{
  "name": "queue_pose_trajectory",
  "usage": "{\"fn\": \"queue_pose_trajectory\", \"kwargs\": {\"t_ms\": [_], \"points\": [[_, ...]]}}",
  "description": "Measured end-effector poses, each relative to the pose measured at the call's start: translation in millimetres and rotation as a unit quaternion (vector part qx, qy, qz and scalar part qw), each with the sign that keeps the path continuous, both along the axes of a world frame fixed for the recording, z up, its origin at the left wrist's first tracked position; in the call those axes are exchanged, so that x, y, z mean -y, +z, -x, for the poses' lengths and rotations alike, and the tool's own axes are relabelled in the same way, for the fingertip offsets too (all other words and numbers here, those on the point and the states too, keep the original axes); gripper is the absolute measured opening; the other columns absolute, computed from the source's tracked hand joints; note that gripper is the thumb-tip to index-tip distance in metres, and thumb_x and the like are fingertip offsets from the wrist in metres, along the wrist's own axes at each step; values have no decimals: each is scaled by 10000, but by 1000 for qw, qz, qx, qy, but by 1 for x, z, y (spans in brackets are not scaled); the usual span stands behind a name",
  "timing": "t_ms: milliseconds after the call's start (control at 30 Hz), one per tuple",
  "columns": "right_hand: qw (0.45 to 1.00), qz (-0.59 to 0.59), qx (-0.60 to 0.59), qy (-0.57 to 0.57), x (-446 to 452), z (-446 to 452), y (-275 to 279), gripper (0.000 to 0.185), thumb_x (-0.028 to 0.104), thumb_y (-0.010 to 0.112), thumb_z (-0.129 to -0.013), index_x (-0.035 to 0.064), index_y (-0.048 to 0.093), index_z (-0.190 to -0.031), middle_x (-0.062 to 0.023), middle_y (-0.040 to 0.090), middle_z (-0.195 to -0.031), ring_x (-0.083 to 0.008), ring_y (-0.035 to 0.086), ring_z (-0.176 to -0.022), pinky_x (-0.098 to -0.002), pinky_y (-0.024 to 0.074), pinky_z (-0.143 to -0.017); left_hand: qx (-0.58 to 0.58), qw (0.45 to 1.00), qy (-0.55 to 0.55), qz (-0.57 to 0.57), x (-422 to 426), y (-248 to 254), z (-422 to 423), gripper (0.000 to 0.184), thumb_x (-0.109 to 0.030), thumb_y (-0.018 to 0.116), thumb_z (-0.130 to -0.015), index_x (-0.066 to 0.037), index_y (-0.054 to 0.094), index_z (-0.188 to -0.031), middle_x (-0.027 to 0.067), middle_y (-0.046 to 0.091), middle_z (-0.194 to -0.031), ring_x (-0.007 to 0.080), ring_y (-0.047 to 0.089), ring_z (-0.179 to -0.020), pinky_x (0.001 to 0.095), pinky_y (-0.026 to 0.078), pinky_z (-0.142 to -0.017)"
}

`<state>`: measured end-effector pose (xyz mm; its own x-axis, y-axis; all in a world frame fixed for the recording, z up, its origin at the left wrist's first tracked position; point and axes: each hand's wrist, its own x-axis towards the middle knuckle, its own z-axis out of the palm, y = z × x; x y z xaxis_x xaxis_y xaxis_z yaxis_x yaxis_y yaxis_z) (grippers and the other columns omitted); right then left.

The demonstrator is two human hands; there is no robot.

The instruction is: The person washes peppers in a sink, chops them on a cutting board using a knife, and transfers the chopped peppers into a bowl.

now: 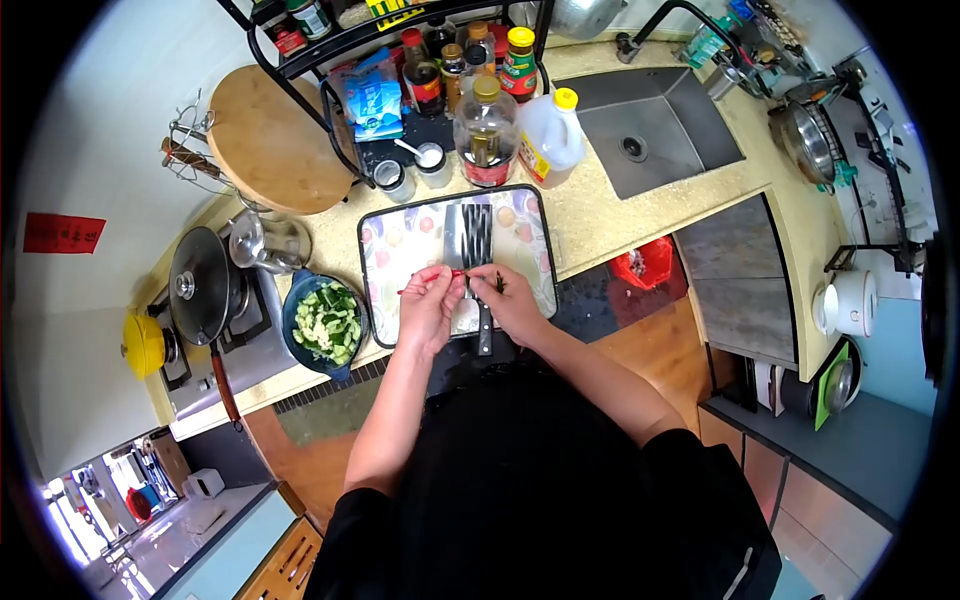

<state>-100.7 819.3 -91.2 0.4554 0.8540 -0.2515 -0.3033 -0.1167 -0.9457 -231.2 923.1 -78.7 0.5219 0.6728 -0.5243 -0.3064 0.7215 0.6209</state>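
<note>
Over the cutting board (pixel 390 250) my two hands meet, with a thin red chili pepper (pixel 458 272) between their fingertips. My left hand (pixel 430 305) is closed around it, and a red tip pokes out on its left side. My right hand (pixel 508 303) pinches at the other end; small dark green bits, perhaps stems, show by its fingers. Beneath the hands a cleaver (pixel 477 230) lies flat on the board, its black handle toward me. A blue bowl (pixel 290 310) of cut cucumber (pixel 327 320) topped with chopped pale bits stands left of the board.
Behind the board are a large oil bottle (pixel 487 135), a white jug (pixel 552 140) and two small jars (pixel 393 182). A lidded wok (pixel 200 285) sits on the stove at left. The sink (pixel 650 130) is at back right; a red bin (pixel 643 263) stands below the counter.
</note>
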Motion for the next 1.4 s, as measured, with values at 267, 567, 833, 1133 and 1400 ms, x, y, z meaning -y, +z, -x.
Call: {"fn": "queue_pose_trajectory", "kwargs": {"t_ms": [267,567,833,1133,1400], "points": [[995,-31,87,-41,6,-12,-10,145,114,687,-980,3,625,-910,-21,602,-727,-72,537,-679,-269,440,-601,-148,960,-170,-165,19,14,-9,212,-63,704,-980,33,701,-1169,81,750,-944,119,690,-788,251,570,-714],[876,27,-479,-47,47,-45,6,172,190,580,-1058,182,482,-917,66,422,-681,-40,346,-499,-216,237,-418,-200,757,-282,-555,39,17,-45,131,-57,719,-935,56,743,-997,146,713,-810,237,676,-726,318,521,-693],[843,64,-517,-133,107,-56,-63,145,210,550,-1061,172,501,-930,43,429,-678,-67,345,-500,-219,244,-420,-111,729,-382,-557,85,-1,-80,100,-68,719,-937,2,767,-990,159,705,-792,246,670,-691,338,512,-657],[821,115,-387,-405,202,-187,-110,161,137,604,-922,129,527,-780,-44,504,-655,-152,472,-519,-334,334,-413,-282,632,-246,-679,81,3,-90,168,-115,729,-954,20,766,-1046,147,741,-953,212,690,-840,319,541,-775],[871,102,-332,-347,282,-368,-144,391,288,700,-901,94,556,-1208,-117,606,-1129,-285,571,-971,-447,460,-820,-413,790,-70,-448,-8,13,-10,256,-110,756,-925,71,728,-1105,138,744,-964,196,706,-774,310,576,-783]]}}
